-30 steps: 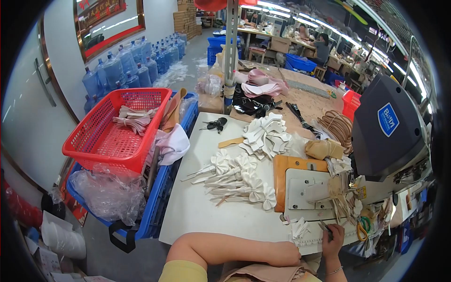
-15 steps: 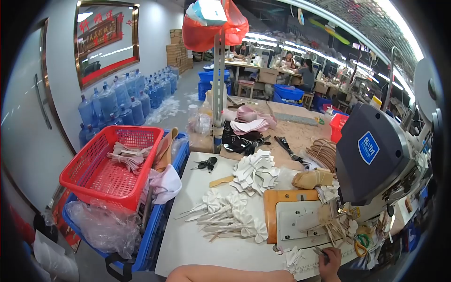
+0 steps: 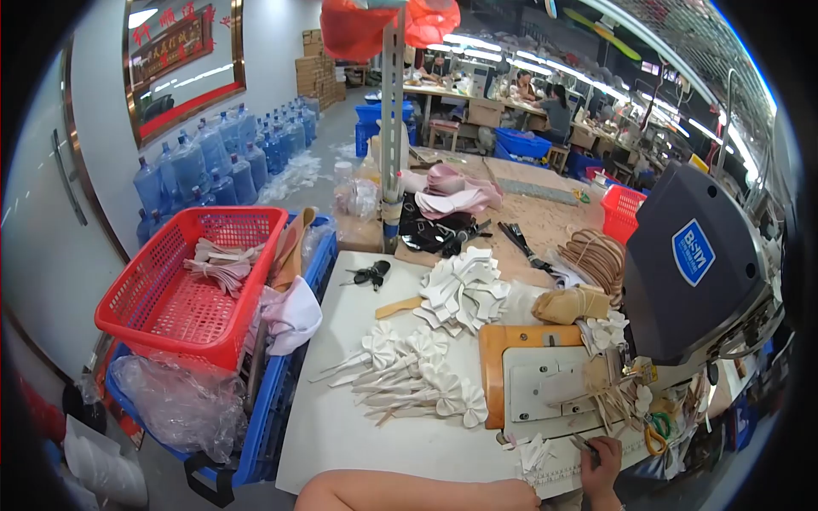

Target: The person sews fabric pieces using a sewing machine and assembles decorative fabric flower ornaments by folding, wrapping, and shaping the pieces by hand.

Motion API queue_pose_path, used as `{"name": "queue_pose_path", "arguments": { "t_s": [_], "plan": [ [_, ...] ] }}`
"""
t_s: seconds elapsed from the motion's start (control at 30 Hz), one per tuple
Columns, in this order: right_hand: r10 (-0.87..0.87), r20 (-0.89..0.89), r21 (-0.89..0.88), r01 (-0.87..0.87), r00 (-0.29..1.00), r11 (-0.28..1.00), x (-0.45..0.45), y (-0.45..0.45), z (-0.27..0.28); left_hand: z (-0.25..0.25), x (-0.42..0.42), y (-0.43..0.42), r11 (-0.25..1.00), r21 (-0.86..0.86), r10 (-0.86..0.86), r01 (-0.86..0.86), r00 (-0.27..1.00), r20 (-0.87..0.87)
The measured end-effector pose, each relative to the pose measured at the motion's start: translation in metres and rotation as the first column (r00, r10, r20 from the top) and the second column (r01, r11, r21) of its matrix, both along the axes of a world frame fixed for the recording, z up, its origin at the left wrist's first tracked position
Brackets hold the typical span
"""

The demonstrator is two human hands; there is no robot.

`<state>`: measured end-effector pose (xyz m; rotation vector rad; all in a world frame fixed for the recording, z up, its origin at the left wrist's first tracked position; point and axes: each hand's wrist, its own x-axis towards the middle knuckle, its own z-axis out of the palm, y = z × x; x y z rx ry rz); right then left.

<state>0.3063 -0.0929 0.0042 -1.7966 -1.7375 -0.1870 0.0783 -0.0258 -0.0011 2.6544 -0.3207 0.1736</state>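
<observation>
I see the right hand (image 3: 603,461) holding a slim grey metal tool (image 3: 583,443) near the white worktop's (image 3: 319,447) front edge. Front-left is clear; left hand state, I cannot tell.

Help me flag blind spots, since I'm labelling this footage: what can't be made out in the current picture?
All in the head view:
- Left hand: mostly cut off by the bottom edge, so its grip is unclear.
- Small tool: its lower part is hidden by the right hand.
- Measuring strip: markings too small to read.
- Far worker: too small to tell the work.
</observation>
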Motion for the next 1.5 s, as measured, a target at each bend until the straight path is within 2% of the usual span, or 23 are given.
{"name": "queue_pose_path", "arguments": {
  "t_s": [0.07,0.17,0.37,0.67,0.77,0.83,0.93,1.03,1.2,1.3,1.4,1.5],
  "plan": [
    [-0.029,0.008,-0.046,0.029,1.0,0.999,0.007,-0.002,-0.006,0.007,-0.002,-0.001,1.0,-0.012,-0.001,0.001,1.0,0.004],
    [-0.018,-0.03,-0.014,0.018,0.999,1.0,0.007,0.0,-0.007,0.006,-0.001,-0.001,1.0,0.02,-0.004,0.004,1.0,-0.009],
    [-0.036,-0.047,-0.023,0.035,0.998,0.999,0.005,-0.001,-0.005,0.008,-0.004,0.001,0.999,0.035,-0.005,0.002,0.996,0.093],
    [-0.016,0.017,0.003,0.016,1.0,1.0,0.003,-0.001,-0.003,0.004,-0.002,0.003,0.998,0.057,-0.044,0.042,0.998,0.046],
    [-0.02,0.0,0.006,0.02,1.0,1.0,-0.003,0.0,0.002,0.006,-0.002,0.006,0.999,0.01,-0.051,0.051,0.998,0.029],
    [-0.019,0.004,0.019,0.019,1.0,1.0,-0.002,-0.002,0.0,0.005,-0.001,0.006,0.994,-0.09,-0.061,0.062,0.998,0.016],
    [-0.021,0.002,0.041,0.021,1.0,0.999,0.008,-0.005,-0.009,-0.005,0.003,0.006,0.998,-0.062,-0.036,0.034,0.999,-0.033],
    [0.042,0.121,0.04,-0.047,0.992,0.998,0.021,-0.005,-0.017,-0.02,0.005,0.006,0.995,-0.09,-0.045,0.044,0.999,-0.014],
    [0.039,0.093,0.045,-0.043,0.995,0.998,0.021,-0.002,-0.013,-0.031,0.01,0.007,0.995,-0.086,-0.045,0.044,0.999,-0.013],
    [0.049,0.099,0.019,-0.051,0.994,0.999,0.018,-0.004,-0.01,-0.017,0.006,0.007,0.997,-0.062,-0.043,0.039,0.996,-0.08],
    [0.045,0.101,0.021,-0.047,0.994,0.999,0.015,-0.002,-0.008,-0.004,0.0,0.009,0.999,-0.035,-0.033,0.034,0.999,0.031],
    [0.059,0.084,0.03,-0.062,0.995,0.998,0.016,-0.002,-0.008,-0.002,-0.002,0.01,0.996,-0.083,-0.033,0.041,0.995,0.099]
  ]
}}
